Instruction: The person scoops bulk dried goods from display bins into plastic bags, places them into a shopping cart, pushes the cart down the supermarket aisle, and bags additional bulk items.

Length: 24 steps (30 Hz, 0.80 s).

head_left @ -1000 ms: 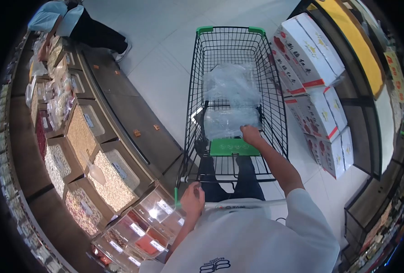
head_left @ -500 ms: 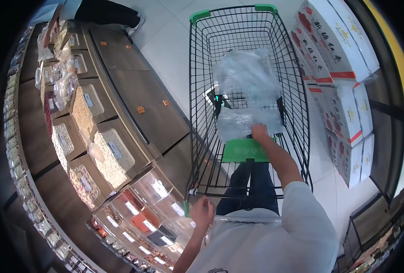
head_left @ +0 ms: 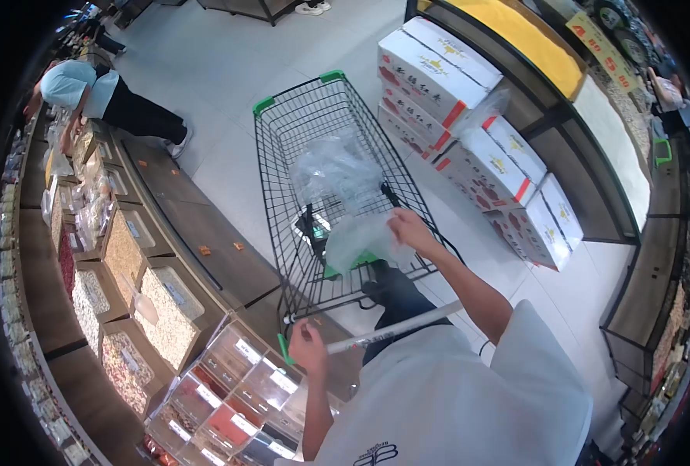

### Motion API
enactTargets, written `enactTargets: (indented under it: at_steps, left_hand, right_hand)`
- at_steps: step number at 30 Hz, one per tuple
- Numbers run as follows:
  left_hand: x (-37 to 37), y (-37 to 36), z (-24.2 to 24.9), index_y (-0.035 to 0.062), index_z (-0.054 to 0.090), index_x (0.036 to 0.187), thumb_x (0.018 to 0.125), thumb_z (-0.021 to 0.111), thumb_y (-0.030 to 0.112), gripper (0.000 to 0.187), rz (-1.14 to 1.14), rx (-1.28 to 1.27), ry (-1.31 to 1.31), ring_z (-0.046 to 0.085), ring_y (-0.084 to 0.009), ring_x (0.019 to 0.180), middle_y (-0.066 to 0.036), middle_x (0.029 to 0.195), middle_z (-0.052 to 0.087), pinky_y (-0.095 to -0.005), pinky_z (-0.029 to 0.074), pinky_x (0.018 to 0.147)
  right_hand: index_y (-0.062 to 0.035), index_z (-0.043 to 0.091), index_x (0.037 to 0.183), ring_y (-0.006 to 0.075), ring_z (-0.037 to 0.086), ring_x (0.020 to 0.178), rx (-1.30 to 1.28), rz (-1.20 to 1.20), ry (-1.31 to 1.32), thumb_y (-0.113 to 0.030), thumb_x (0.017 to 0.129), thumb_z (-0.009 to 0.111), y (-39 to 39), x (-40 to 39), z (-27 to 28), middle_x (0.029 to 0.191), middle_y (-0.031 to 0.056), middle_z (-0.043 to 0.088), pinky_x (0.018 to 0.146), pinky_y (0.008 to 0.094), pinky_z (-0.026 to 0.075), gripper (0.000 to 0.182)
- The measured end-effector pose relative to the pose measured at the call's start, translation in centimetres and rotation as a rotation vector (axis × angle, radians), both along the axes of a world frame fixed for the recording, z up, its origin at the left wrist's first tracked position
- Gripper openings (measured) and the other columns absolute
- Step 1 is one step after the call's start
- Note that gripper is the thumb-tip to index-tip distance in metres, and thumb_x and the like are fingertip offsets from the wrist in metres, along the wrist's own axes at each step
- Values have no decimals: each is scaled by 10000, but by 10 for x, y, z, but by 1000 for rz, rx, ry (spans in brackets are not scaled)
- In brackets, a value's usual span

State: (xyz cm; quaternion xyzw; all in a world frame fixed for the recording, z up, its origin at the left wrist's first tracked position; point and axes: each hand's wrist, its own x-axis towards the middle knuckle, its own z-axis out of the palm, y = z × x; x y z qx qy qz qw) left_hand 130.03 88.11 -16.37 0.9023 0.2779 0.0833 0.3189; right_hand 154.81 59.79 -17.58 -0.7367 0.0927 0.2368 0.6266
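Note:
A wire shopping cart (head_left: 271, 171) with green corner caps stands in front of me. My left hand (head_left: 308, 347) is curled closed around the left end of its pale handle bar (head_left: 395, 325), beside a green end piece. Over the near part of the cart, my right hand (head_left: 409, 231) is closed on the edge of a clear plastic bag (head_left: 360, 242). The bag looks thin and partly covers the green seat flap (head_left: 367, 258). Farther inside the basket lies more crumpled clear plastic (head_left: 336, 167); its contents, if any, cannot be made out.
Bins of grains and beans (head_left: 166, 322) with a scoop (head_left: 145, 308) line the left, above clear lidded boxes (head_left: 228, 412). Stacked white cartons (head_left: 485, 167) stand close on the right. A person (head_left: 120, 105) leans over the bins at far left.
The view has swung right, and the cart now sits farther left and angled. My right hand has raised the near plastic bag slightly. My left hand now grips the handle bar.

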Motion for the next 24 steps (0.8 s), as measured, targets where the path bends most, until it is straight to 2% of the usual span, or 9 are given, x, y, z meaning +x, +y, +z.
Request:
enactTargets:
  at_steps: [1, 6, 8, 12, 14, 16, 19, 22, 24]
  left_hand:
    - [1, 0, 4, 59, 687, 1000, 879, 631, 106, 143, -4, -15, -45, 670, -245, 665, -103, 758, 683, -381, 508, 634]
    - [-1, 8, -3, 83, 701, 950, 871, 624, 135, 122, -27, 61, -84, 658, -269, 642, -90, 705, 674, -399, 493, 615]
    - [-4, 7, -5, 89, 703, 943, 869, 620, 143, 124, -12, 67, -87, 656, -273, 641, -92, 708, 675, -402, 492, 615]
    - [-6, 10, -16, 101, 708, 932, 867, 619, 154, 122, 7, 62, -124, 654, -265, 642, -88, 712, 675, -399, 488, 605]
    - [-7, 9, -15, 79, 707, 945, 874, 623, 145, 129, -2, 59, -127, 644, -241, 632, -85, 714, 671, -380, 487, 594]
    - [-5, 4, -12, 54, 706, 959, 881, 619, 140, 145, -6, 66, -146, 624, -223, 616, -83, 700, 661, -365, 484, 599]
    - [-10, -17, -13, 51, 716, 950, 900, 626, 158, 148, -109, 15, -83, 648, -227, 613, -82, 719, 676, -354, 511, 605]
    - [0, -81, -14, 69, 726, 938, 911, 643, 210, 166, -395, 66, 62, 672, -256, 620, -96, 740, 697, -368, 530, 616]
    - [8, -132, -3, 80, 732, 934, 913, 655, 249, 187, -516, 66, 227, 682, -277, 629, -106, 742, 703, -384, 535, 622]
  right_hand:
    - [-17, 650, 892, 111, 530, 557, 112, -80, -48, -192, 911, 548, -16, -9, 16, 655, 18, 551, 495, 293, 420, 204]
    - [-44, 641, 851, 130, 501, 545, -32, -392, -59, -206, 923, 552, -148, -56, 70, 663, 11, 533, 489, 287, 422, 198]
    - [-44, 634, 911, 141, 536, 625, -175, -531, 28, -247, 956, 541, -209, -80, 82, 748, 37, 564, 525, 295, 443, 228]
    - [-51, 589, 1141, 173, 606, 828, 121, -1034, 17, -307, 997, 511, -340, -131, 35, 1048, 62, 624, 618, 340, 525, 304]
    - [-26, 533, 1344, 272, 611, 1133, 338, -1208, -9, -346, 1005, 477, -429, -158, -50, 1277, 134, 631, 1004, 387, 498, 469]
    - [-63, 587, 1223, 234, 668, 924, 359, -1559, 109, -324, 1004, 461, -489, -178, -114, 1058, 78, 683, 852, 392, 578, 363]
    - [-140, 547, 1037, 153, 584, 644, 551, -1718, 86, -252, 969, 492, -535, -201, -166, 843, 10, 596, 502, 331, 510, 142]
    - [-132, 519, 903, 153, 514, 503, 616, -1557, -3, -243, 960, 537, -557, -174, -184, 708, 1, 535, 424, 334, 435, 126]
    - [-122, 520, 877, 154, 507, 503, 385, -1621, 53, -244, 950, 573, -555, -119, -164, 714, 5, 542, 418, 337, 408, 152]
